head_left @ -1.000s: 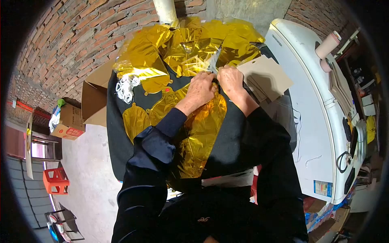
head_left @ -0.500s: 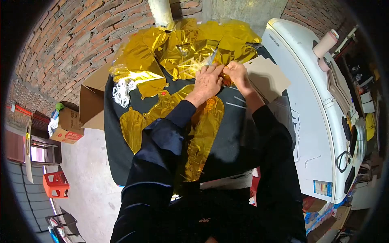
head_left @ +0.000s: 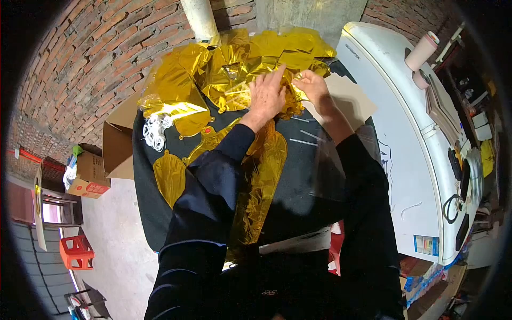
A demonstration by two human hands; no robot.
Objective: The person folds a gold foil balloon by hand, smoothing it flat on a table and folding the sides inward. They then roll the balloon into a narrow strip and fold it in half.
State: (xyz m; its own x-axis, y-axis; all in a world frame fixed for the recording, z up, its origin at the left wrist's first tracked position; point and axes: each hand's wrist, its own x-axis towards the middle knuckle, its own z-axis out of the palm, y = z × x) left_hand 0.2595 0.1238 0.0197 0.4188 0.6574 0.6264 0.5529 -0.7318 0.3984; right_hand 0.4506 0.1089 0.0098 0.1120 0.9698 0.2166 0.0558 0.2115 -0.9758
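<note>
Gold foil sheets point(head_left: 181, 69) are heaped along the far side of a black-covered table point(head_left: 304, 181). My left hand point(head_left: 266, 96) lies on the foil with its fingers spread. Close to its right, my right hand point(head_left: 312, 85) pinches an edge of the crinkled gold foil. Under my left forearm a long gold foil piece point(head_left: 269, 170) runs toward my body, and a rounded foil piece point(head_left: 170, 176) lies to the left. White string point(head_left: 156, 130) is bunched at the left. Thin white strips point(head_left: 303, 142) lie below my right hand.
A cardboard sheet point(head_left: 346, 98) lies right of the foil. Beyond it stands a white refrigerator point(head_left: 410, 154) bearing a pink roll point(head_left: 422, 51). Cardboard boxes point(head_left: 92, 169) and a red stool point(head_left: 77, 250) are at the left. A white pipe point(head_left: 200, 20) rises behind the foil.
My left hand has spread its fingers and moved slightly left. My right hand has lifted a little away from it, with more crinkled foil showing between them. The whole view has shifted slightly.
</note>
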